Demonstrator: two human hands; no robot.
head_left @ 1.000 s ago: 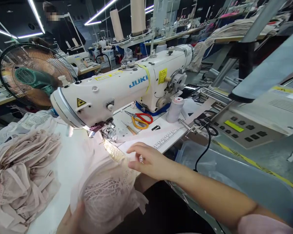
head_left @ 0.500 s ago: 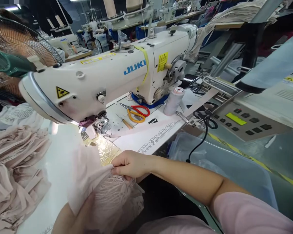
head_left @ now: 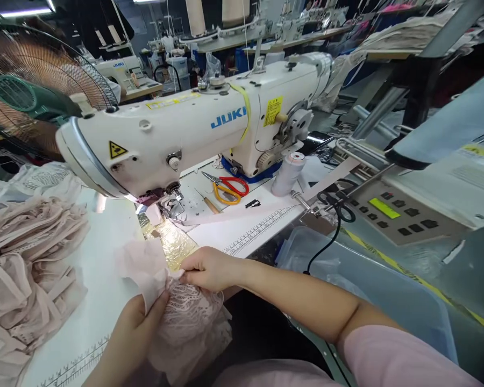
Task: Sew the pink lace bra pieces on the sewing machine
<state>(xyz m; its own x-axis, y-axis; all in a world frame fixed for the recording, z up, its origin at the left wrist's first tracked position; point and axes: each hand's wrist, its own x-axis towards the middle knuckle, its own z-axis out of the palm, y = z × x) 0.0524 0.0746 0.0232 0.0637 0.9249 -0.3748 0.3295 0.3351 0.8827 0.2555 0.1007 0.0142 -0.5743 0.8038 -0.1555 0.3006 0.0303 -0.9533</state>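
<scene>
A pale pink lace garment (head_left: 191, 317) hangs over the front edge of the table, held between both hands. My left hand (head_left: 139, 328) pinches its smooth fabric between thumb and fingers. Close beside it, my right hand (head_left: 207, 269) grips the upper edge of the same garment, fingers curled. A flap of plain fabric (head_left: 143, 260) rests on the white table in front of the hands. Beyond them is a gold foil-like sheet (head_left: 175, 244), leading up to the presser foot of the white sewing machine (head_left: 193, 134). The needle tip is too small to make out.
Pink garments (head_left: 32, 252) are heaped on the left. Orange-and-red scissors (head_left: 228, 189), a wooden-handled awl (head_left: 212, 205), a black blade (head_left: 253, 203) and a thread cone (head_left: 288, 174) lie or stand near the machine. A control panel (head_left: 399, 215) and plastic bin (head_left: 387, 301) are at right.
My left hand has moved up and right, closer to my right hand. The fabric that was stretched upright is now lower and bunched between the hands. The camera view has shifted slightly.
</scene>
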